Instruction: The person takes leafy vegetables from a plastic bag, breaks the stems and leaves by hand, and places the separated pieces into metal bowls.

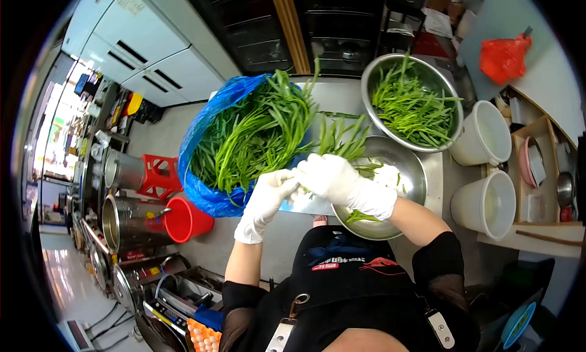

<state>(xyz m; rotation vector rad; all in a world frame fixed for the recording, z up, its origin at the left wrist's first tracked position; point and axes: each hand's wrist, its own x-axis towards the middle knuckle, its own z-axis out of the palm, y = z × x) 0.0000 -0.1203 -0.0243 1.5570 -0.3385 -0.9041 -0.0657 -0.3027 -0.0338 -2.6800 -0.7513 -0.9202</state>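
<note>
Both my hands wear white gloves and meet above the front of the table. My right hand (332,178) is closed round a few stalks of water spinach (342,138), whose narrow leaves stick out beyond the fingers. Pinched fingers of my left hand (268,196) touch the right one at the stem ends; what they grip is too small to make out. To the left, a blue plastic bag (210,111) is heaped with long uncut greens. Below my right forearm sits a wide metal bowl (412,169) with some trimmings. A second metal bowl (372,111) behind it holds shorter green pieces.
A red bucket (186,221) and a red stool (162,176) stand left of the table (433,184). Two white buckets (482,205) are at the right, beside a wooden shelf (525,132). Large steel pots (137,221) line the left side. An egg tray (204,337) lies at lower left.
</note>
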